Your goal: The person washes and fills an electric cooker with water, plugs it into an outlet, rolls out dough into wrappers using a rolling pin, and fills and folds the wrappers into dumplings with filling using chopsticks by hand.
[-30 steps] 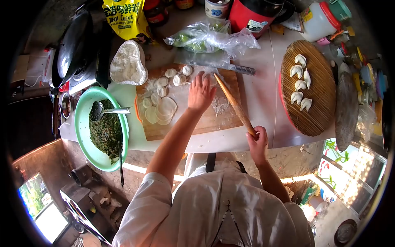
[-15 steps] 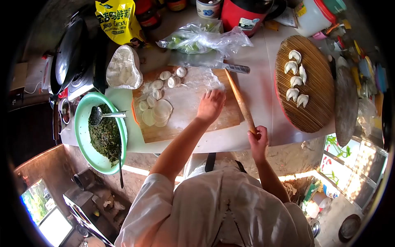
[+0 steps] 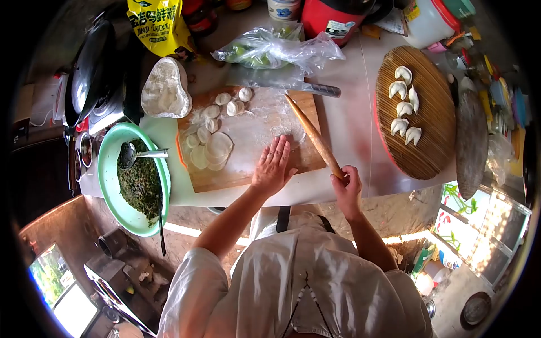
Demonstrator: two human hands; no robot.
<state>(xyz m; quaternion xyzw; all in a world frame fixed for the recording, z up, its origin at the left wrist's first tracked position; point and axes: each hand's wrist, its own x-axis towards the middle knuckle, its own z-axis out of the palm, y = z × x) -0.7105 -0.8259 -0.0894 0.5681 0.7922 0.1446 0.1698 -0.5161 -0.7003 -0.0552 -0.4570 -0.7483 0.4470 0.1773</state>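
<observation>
My left hand (image 3: 273, 168) lies palm down near the front of the floured wooden board (image 3: 253, 141), fingers stretched out; whatever may be under the palm is hidden. My right hand (image 3: 346, 188), at the table's front edge, is closed round the near end of a wooden rolling pin (image 3: 313, 137). The pin slants away over the board's right side. To the left of my left hand are thin, round dough wrappers (image 3: 218, 147), overlapping. Behind them sit several small floured dough pieces (image 3: 224, 99). A cleaver's dark handle (image 3: 322, 89) shows beyond the board.
On the left stands a green basin (image 3: 107, 186) with chopped green filling (image 3: 138, 188) and a slotted ladle (image 3: 128, 155). A flour container (image 3: 167, 90) is behind it. To the right, several dumplings (image 3: 400, 107) rest on a round slatted tray (image 3: 431, 124). A plastic bag (image 3: 276, 50) lies at the back.
My left hand has come down and left toward the board's front, its fingers now flatter. My right hand has shifted slightly left with the rolling pin, whose far tip has swung left.
</observation>
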